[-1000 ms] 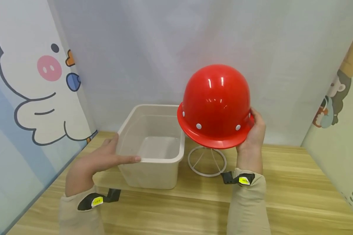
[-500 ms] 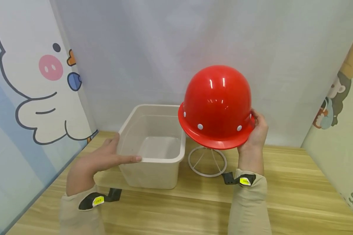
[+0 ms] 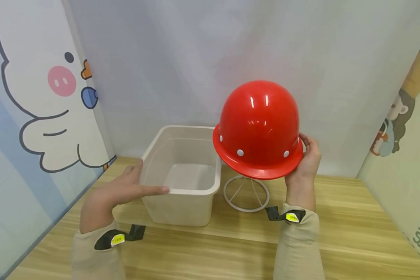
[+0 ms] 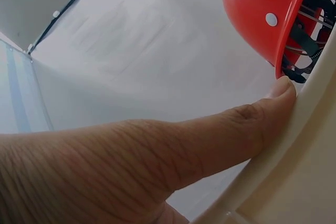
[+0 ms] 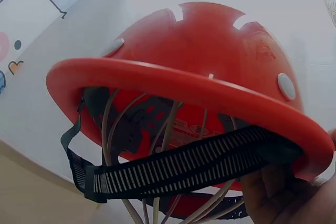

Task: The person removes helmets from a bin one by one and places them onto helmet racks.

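Note:
A red hard hat (image 3: 259, 124) with white side studs sits over the top of a white wire stand (image 3: 246, 210), whose ring base rests on the table. My right hand (image 3: 304, 163) grips the brim at its right side. In the right wrist view, the stand's wires (image 5: 165, 145) run up inside the shell, behind a black ribbed strap (image 5: 178, 166). At the near left corner of a beige plastic bin (image 3: 182, 208), my left hand (image 3: 122, 186) rests with its thumb straight along the front rim and its fingers against the left side.
Wood-grain table (image 3: 203, 256) lies under everything, and a grey-white curtain (image 3: 178, 70) hangs behind. Cartoon-printed panels rise at left (image 3: 49, 105) and right (image 3: 402, 175). The bin stands close to the left of the stand, its right rim beside the hat's brim.
The hard hat and my right hand have shifted slightly right and down. My left hand stays on the bin, and the stand keeps its place.

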`<state>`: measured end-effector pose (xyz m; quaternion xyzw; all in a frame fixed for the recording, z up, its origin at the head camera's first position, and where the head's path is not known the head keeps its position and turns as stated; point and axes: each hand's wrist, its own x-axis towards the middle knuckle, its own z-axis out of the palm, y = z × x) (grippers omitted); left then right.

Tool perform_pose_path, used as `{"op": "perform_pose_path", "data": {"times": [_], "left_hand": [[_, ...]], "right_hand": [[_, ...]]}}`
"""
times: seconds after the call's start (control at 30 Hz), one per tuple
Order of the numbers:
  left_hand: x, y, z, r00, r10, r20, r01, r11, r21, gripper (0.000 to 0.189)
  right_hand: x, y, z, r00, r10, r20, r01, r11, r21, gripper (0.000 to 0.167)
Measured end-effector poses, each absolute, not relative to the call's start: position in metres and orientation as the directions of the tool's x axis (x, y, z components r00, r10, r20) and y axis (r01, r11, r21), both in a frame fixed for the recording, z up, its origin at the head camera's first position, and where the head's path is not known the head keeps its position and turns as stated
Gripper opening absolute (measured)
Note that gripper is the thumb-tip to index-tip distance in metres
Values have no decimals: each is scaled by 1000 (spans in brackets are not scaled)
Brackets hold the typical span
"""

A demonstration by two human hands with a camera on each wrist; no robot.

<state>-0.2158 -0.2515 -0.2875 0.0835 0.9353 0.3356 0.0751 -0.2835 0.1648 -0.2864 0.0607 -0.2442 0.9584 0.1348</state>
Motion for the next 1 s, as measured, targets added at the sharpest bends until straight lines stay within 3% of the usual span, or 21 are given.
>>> {"op": "perform_pose_path", "data": {"times": [0.13, 0.27, 0.43, 0.6, 0.8, 1.0], "left_hand": [[-215, -250, -287, -973, 219, -69, 125, 758, 640, 125], [-214, -249, -287, -974, 214, -79, 117, 765, 633, 127], [-212, -248, -291, -973, 196, -118, 78, 771, 632, 131], [-212, -247, -292, -974, 196, -117, 83, 783, 617, 132], [-211, -246, -289, -974, 199, -113, 95, 800, 592, 132], [-209, -246, -284, -974, 197, -115, 93, 803, 589, 130]], "right_hand": [[-285, 167, -290, -958, 222, 184, -284, -833, -475, 25], [-287, 170, -296, -953, 246, 178, -303, -742, -598, 27], [-282, 185, -307, -956, 262, 132, -249, -487, -837, 38], [-274, 212, -311, -960, 179, 214, -246, -181, -952, 51], [-257, 236, -310, -924, 35, 380, -349, 324, -880, 61], [-235, 244, -305, -890, -90, 448, -416, 562, -715, 56]]}}
